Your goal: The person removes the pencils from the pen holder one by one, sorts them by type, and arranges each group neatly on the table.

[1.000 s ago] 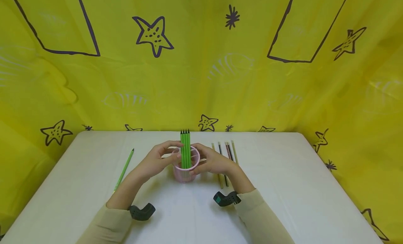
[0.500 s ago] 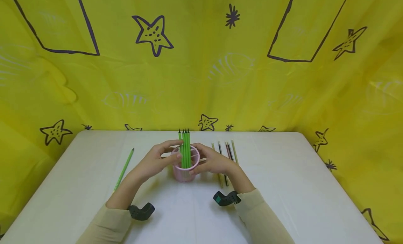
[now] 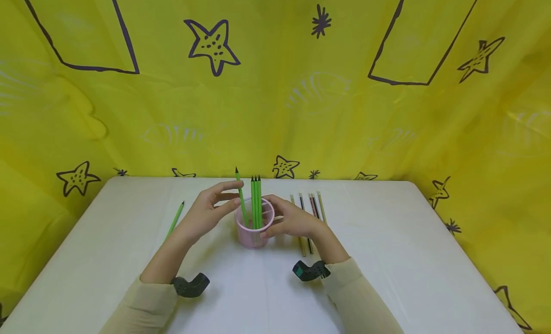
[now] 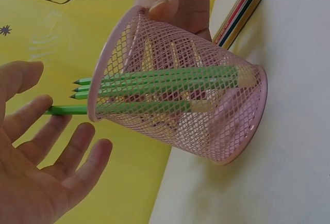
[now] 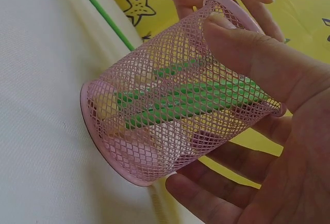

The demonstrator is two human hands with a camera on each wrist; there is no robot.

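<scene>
A pink mesh pencil cup [image 3: 251,239] stands on the white table. My right hand [image 3: 292,219] grips its right side, thumb near the rim in the right wrist view. My left hand [image 3: 206,212] pinches a green pencil [image 3: 242,197] between thumb and fingers, black point up. That pencil leans left and its lower end is still inside the cup, raised above the cup's base in the left wrist view [image 4: 77,110]. Three other green pencils [image 3: 256,205] stand together in the cup, points up.
A green pencil [image 3: 175,218] lies on the table at left, partly behind the left forearm. Several gold, black and red pencils [image 3: 302,202] lie to the right, partly under the right hand. A yellow patterned curtain [image 3: 258,109] hangs behind the table [image 3: 267,295].
My left hand has drawn one green pencil up and left, away from the bunch, and tilted it. The right hand and the cup have stayed nearly still.
</scene>
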